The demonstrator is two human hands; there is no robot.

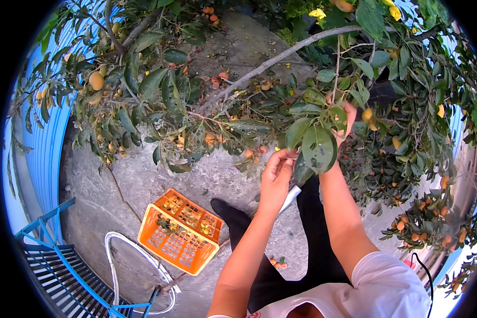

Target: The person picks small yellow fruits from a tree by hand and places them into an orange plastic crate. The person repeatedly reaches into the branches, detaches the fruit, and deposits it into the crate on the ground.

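My left hand point(279, 171) is raised at the lower left edge of a cluster of large green leaves point(319, 149), its thumb and fingers drawn together near the leaves; what lies between them is too small to tell. Behind the same leaves, my right hand point(346, 119) reaches up to a leafy twig, its fingers partly hidden by foliage. Above it a thin brown twig point(336, 73) hangs from a thick grey branch point(278, 59). Yellow-orange fruit point(367, 115), which looks like persimmon, hangs just right of my right hand.
An orange plastic crate point(179, 232) with some fruit and leaves stands tilted on the concrete ground. A white hose point(110, 254) and a blue metal frame point(59, 254) are at the lower left. Fruit-laden branches point(417, 214) spread on the right. Fallen fruit point(278, 263) lies between my legs.
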